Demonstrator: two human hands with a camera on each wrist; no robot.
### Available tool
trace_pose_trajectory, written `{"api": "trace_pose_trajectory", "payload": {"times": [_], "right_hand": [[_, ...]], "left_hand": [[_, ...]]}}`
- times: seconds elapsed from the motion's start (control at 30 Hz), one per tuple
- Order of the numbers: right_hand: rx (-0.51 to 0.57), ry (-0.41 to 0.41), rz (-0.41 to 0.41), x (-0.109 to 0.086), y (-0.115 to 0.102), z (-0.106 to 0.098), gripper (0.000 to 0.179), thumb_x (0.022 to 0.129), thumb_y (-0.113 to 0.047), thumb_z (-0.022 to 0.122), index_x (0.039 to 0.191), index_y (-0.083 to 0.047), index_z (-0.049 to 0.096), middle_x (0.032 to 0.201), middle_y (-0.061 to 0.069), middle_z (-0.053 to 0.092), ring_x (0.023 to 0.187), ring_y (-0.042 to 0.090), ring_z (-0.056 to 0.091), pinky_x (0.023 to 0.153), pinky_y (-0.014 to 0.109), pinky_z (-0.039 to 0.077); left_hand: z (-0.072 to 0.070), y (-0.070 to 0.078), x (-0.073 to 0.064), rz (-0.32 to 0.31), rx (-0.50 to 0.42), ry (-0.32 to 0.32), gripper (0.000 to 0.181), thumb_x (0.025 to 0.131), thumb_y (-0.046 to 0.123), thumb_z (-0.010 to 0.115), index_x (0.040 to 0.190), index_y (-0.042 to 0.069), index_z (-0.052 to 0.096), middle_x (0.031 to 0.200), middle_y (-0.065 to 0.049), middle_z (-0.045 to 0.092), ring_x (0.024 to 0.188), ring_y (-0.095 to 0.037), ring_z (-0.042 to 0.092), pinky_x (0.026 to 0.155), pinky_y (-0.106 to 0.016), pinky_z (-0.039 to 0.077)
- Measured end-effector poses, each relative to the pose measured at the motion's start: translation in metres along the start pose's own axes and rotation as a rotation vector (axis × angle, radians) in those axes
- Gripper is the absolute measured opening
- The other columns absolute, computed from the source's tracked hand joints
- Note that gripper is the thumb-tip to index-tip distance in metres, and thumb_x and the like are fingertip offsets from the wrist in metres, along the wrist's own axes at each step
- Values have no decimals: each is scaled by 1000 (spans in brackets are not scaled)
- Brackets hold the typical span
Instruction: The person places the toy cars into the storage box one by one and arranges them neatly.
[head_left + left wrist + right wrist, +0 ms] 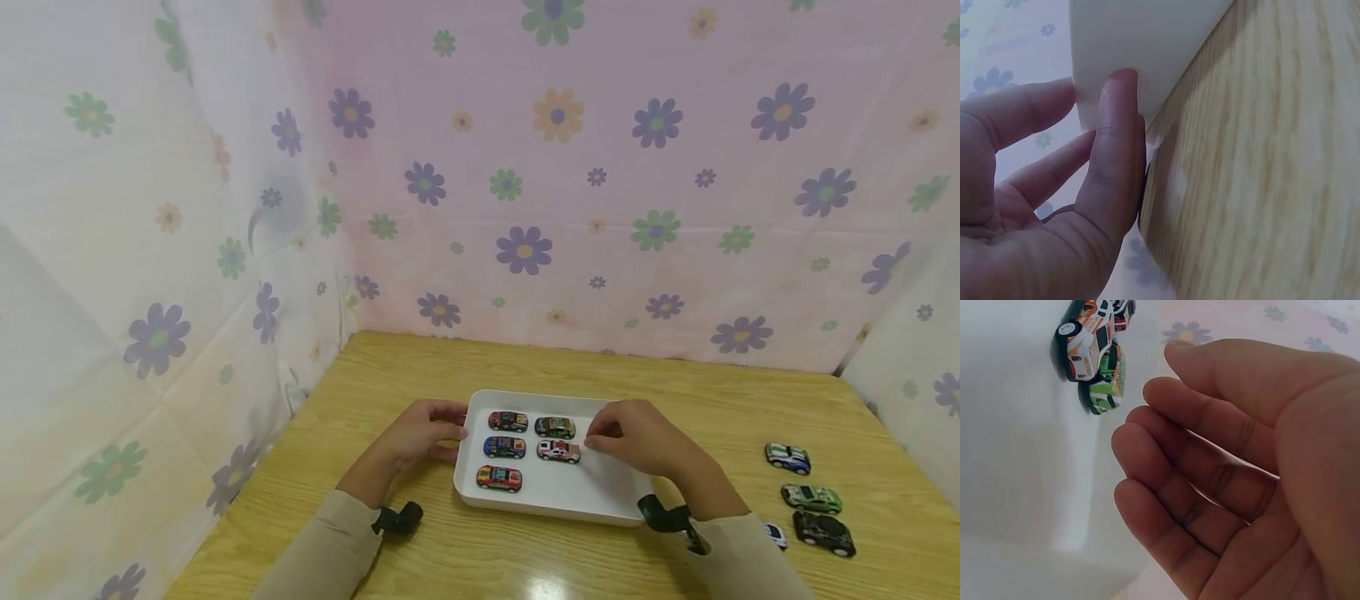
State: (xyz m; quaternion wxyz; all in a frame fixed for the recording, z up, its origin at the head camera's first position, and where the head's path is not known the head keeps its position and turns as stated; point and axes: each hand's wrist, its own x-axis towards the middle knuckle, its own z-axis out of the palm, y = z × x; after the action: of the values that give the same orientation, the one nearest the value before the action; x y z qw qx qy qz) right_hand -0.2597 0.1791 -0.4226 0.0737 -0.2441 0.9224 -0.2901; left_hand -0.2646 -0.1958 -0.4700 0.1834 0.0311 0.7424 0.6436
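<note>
A white tray (600, 492) lies on the wooden table with several toy cars in two columns. My left hand (420, 435) is at its left side, and in the left wrist view the fingertips (1124, 84) touch the tray's outer wall. Over the tray's right half, my right hand (637, 433) has its fingers (1141, 447) loosely bent with nothing between them. Closest to those fingertips is a white and red toy car (558, 452). Just behind it stands a green toy car (555, 427). The left column has a dark red car (507, 421), a blue car (504, 447) and a red-yellow car (499, 478).
Right of the tray, a striped white, green and blue car (788, 458), a green car (812, 498) and a black car (823, 533) sit on the table (420, 367). A white car (776, 536) is partly hidden by the right sleeve. Flowered cloth (600, 275) hangs behind and on both sides.
</note>
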Motion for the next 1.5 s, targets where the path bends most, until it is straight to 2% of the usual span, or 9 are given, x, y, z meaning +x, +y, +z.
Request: {"api": "trace_pose_trajectory", "payload": {"times": [0.23, 0.73, 1.03, 1.2, 1.33, 1.5], "right_hand": [[-5, 16, -13, -10, 5, -10, 8, 97, -27, 74, 96, -21, 79, 91, -11, 71, 83, 8, 62, 72, 28, 54], [-51, 33, -40, -43, 25, -29, 12, 95, -27, 76, 102, -17, 78, 93, -12, 70, 82, 1, 64, 70, 23, 57], [-112, 116, -13, -66, 44, -41, 9, 95, -28, 76, 103, -25, 77, 96, -16, 71, 85, -1, 65, 71, 24, 57], [-88, 131, -8, -82, 51, -52, 17, 94, -36, 77, 105, -23, 77, 99, -15, 72, 85, -3, 65, 71, 24, 57], [-61, 153, 28, -95, 66, -58, 21, 94, -38, 77, 108, -23, 77, 100, -14, 73, 86, -3, 65, 72, 23, 58], [-7, 120, 93, -111, 88, -61, 24, 95, -37, 75, 112, -20, 76, 102, -9, 74, 87, -3, 66, 72, 24, 59]], "left_hand": [[0, -3, 3, 26, -15, 6, 47, 96, 7, 71, 141, 2, 61, 132, -20, 63, 105, -23, 70, 81, -40, 65], [2, -2, 2, 14, -65, 8, 50, 96, 7, 71, 144, 0, 57, 135, -21, 64, 107, -26, 72, 83, -42, 65], [2, -3, 1, 12, -67, 6, 50, 96, 6, 70, 144, 0, 56, 135, -22, 63, 107, -27, 72, 82, -42, 65], [0, -4, 2, 13, -74, -9, 51, 96, 6, 70, 145, 1, 55, 136, -22, 63, 107, -27, 72, 83, -42, 65], [0, -5, 2, 11, -72, -13, 52, 96, 7, 70, 145, 1, 55, 136, -21, 62, 107, -26, 71, 83, -42, 65], [-1, -5, 2, 11, -62, -10, 52, 95, 9, 72, 144, 2, 57, 137, -20, 62, 110, -26, 69, 83, -42, 65]]}}
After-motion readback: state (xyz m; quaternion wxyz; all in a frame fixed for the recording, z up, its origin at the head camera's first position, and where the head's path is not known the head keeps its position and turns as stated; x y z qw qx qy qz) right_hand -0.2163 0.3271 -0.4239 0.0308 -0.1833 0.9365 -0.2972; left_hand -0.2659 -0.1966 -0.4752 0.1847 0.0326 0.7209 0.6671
